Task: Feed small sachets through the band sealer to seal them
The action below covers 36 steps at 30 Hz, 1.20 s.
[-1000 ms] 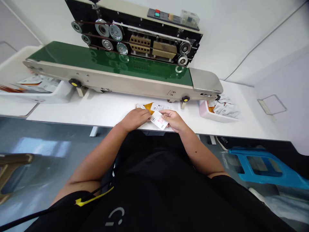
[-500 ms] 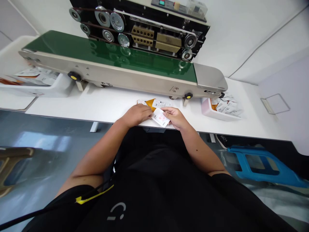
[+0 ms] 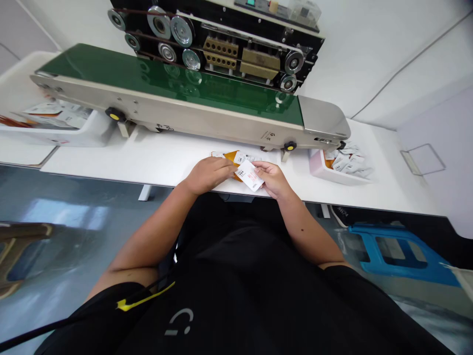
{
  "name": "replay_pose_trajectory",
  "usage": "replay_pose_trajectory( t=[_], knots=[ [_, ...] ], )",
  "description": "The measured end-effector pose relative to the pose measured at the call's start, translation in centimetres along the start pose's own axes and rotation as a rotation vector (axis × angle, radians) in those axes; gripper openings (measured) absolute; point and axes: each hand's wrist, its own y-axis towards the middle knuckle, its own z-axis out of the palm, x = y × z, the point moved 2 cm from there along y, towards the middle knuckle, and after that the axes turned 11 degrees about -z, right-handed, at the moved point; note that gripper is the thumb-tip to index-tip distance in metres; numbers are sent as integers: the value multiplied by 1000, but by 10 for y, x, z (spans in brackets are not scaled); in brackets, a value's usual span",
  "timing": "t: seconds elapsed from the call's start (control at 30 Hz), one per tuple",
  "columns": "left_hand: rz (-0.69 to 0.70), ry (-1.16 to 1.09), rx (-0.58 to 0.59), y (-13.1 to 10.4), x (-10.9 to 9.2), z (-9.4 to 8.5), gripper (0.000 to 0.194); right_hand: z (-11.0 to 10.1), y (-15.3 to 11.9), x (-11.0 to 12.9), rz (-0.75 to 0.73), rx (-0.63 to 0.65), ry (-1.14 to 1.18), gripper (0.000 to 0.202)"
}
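Pinching the white sachet [image 3: 250, 176] by one side near the tabletop's [image 3: 166, 162] front edge, the right hand [image 3: 272, 179] could drop it if the thumb slackens. The left hand [image 3: 210, 174] bends its fingers at the opposite corner; whether they grip, I cannot tell. A brush could shift the orange-and-white packets [image 3: 243, 157] behind. A green-belted machine [image 3: 185, 111] stands toward the back edge; a blue stool [image 3: 402, 266] sits below the right front corner.
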Motion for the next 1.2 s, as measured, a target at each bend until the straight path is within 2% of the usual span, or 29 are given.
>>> replay_pose_trajectory(
  t=[0.23,0.37,0.47,0.67,0.77,0.9,1.07,1.2],
  knots=[
    [26,-116,5,0,1,-3,26,-1,0,-3,2,17,-14,54],
    [66,-79,1,2,-3,-7,25,-2,0,0,32,29,7,56],
    [74,-45,-37,1,-4,-9,24,-3,-1,5,75,71,75,56],
    [68,-8,-185,-7,0,-13,24,3,-7,12,169,174,169,62],
    [130,42,-154,-6,-2,-15,27,10,-9,14,177,187,141,59],
    [202,60,-148,-1,-7,-19,24,15,-8,15,174,152,150,56],
    [140,15,-185,-3,-10,-18,23,15,-8,17,149,64,219,57],
    [96,4,-173,-7,-9,-13,21,18,-16,10,174,95,302,51]
  ],
)
